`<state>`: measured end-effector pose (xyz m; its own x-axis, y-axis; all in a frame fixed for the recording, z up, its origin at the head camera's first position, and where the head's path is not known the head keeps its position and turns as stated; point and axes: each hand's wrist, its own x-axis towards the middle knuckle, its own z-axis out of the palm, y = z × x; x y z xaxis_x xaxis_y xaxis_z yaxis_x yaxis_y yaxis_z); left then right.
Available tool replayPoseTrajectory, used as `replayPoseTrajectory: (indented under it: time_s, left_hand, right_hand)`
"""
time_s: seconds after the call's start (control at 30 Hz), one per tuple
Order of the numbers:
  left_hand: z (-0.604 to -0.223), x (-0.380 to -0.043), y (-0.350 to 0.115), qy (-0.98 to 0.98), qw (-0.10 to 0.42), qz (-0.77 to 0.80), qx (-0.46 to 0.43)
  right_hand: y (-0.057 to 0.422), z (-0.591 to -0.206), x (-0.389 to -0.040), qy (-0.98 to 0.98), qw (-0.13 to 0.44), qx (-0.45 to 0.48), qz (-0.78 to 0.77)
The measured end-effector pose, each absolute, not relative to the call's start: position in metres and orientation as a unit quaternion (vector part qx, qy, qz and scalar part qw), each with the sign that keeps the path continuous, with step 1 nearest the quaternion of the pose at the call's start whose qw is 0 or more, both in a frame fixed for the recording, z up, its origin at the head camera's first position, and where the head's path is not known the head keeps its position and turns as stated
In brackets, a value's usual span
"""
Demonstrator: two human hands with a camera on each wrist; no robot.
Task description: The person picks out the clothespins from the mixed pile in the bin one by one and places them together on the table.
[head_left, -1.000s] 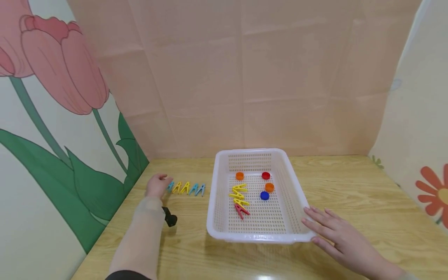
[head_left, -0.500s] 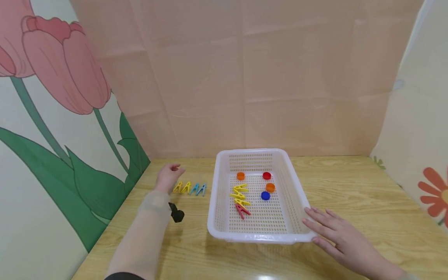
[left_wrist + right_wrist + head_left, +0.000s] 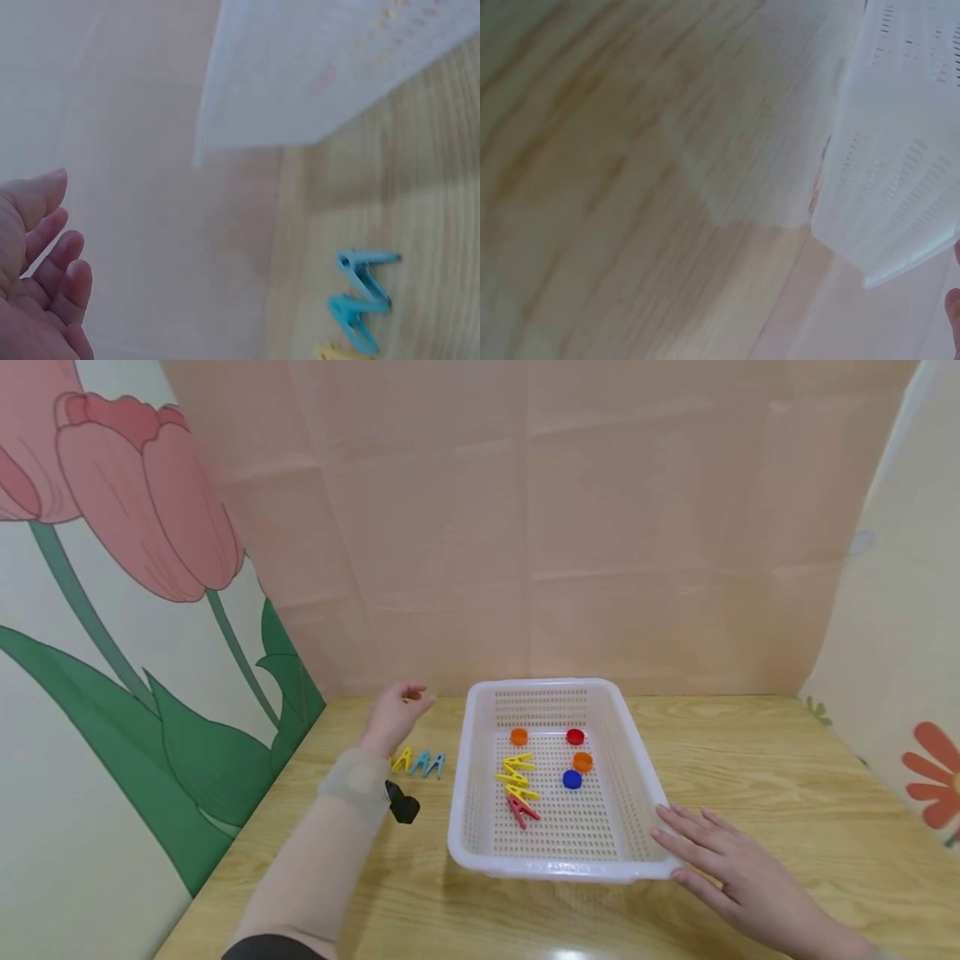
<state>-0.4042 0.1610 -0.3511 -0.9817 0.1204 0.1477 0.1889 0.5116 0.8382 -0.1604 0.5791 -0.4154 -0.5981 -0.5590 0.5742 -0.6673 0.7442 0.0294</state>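
Observation:
My left hand (image 3: 393,718) hovers left of the white plastic basket (image 3: 647,768), fingers loosely bent. In the left wrist view its palm and fingers (image 3: 71,281) show nothing held. Below it, yellow (image 3: 403,760) and blue clothespins (image 3: 421,764) stand in a row on the table; the hand and wrist hide the row's left end. Inside the basket lie yellow clothespins (image 3: 513,778), a red clothespin (image 3: 521,811), two orange caps (image 3: 519,737), a red cap (image 3: 575,737) and a blue cap (image 3: 572,779). My right hand (image 3: 727,868), fingers extended, rests against the basket's near right corner.
The wooden table (image 3: 750,760) reaches back to a wall covered in pinkish-beige sheeting (image 3: 570,527). A tulip-painted wall (image 3: 217,735) bounds the left side, a flower-painted one (image 3: 885,652) the right. A black device (image 3: 403,804) is strapped at my left wrist.
My left hand has risen from the leftmost blue clothespin and moved right and back over the row, its forearm now hiding that end. My right hand stays at the basket.

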Motion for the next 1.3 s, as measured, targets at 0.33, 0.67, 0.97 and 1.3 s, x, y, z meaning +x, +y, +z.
replayPoseTrajectory:
  time_s: [0.33,0.67,0.97,1.3]
  left_hand:
    - [-0.331,-0.395,0.2,-0.852,0.04,-0.505,-0.131]
    - [-0.319,-0.379,0.242,-0.851,0.041,-0.498,-0.163]
    - [-0.32,-0.373,0.274,-0.856,-0.008,-0.479,-0.195]
    - [-0.33,-0.378,0.291,-0.873,-0.05,-0.436,-0.213]
  right_hand:
    - [0.579,-0.415,-0.16,-0.887,0.289,0.348,0.093]
    - [0.579,-0.415,-0.16,-0.885,0.293,0.351,0.09]
    - [0.579,-0.416,-0.159,-0.884,0.29,0.355,0.093]
    - [0.579,-0.416,-0.16,-0.885,0.292,0.351,0.096]
